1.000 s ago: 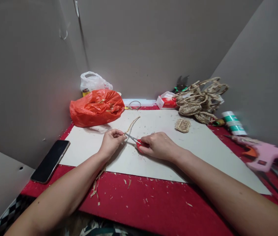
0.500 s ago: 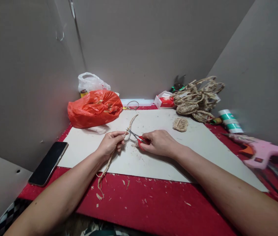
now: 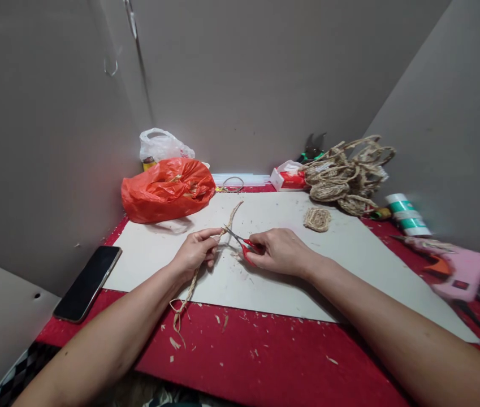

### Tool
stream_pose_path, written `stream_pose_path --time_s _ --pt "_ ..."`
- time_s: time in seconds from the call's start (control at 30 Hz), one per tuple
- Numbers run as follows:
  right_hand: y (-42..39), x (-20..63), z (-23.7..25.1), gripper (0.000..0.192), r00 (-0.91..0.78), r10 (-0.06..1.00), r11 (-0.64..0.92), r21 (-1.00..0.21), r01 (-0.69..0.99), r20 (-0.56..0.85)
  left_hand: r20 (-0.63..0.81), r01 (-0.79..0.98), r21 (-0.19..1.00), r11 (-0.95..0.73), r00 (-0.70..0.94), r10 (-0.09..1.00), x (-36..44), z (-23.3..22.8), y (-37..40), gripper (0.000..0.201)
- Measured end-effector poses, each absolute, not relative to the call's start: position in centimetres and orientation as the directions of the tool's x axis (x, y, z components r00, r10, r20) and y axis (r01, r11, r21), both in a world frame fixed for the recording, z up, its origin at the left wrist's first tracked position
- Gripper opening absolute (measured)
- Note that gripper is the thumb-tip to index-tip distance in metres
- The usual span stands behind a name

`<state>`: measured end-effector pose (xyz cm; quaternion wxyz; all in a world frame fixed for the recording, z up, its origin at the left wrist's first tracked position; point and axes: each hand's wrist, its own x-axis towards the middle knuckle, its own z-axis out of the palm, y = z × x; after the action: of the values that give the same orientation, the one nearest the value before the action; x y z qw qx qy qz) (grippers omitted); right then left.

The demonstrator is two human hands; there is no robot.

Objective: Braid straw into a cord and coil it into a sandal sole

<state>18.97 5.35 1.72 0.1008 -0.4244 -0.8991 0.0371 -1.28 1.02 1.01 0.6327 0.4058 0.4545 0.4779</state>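
On white board, two hands: left (image 3: 195,252) pinches one braided cord (image 3: 206,254); right (image 3: 280,251) grips one scissors (image 3: 242,242).

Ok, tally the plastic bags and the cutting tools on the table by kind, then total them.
Plastic bags: 2, the orange bag and the white bag behind it.
Cutting tools: 2, the red scissors in the right hand and the green-handled cutters by the wall.
Total: 4

Red-handled scissors (image 3: 246,247) (tan braid (image 3: 228,221))
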Motion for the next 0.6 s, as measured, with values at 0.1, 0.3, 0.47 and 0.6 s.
stream_pose_path --time_s 0.1,0.3,0.47,0.6 --pt "5.32 18.92 1.73 0.027 -0.623 0.766 0.642 -0.138 0.754 0.161 -0.190 -0.242 0.946 0.218 0.131 0.973 -1.36 0.97 1.04 0.029" --pt "5.14 18.83 1.90 0.027 -0.626 0.747 0.656 -0.096 0.749 0.224 -0.198 -0.231 0.947 0.223 0.126 0.972 -1.53 1.10 1.07 0.035" --pt "5.14 18.55 1.77 0.026 -0.629 0.727 0.668 -0.073 0.740 0.274 -0.219 -0.240 0.942 0.236 0.097 0.971 -1.69 1.25 1.05 0.037" --pt "5.24 18.46 1.69 0.026 -0.619 0.732 0.661 -0.077 0.746 0.283 -0.208 -0.258 0.940 0.223 0.085 0.975 -1.78 1.23 1.11 0.041"
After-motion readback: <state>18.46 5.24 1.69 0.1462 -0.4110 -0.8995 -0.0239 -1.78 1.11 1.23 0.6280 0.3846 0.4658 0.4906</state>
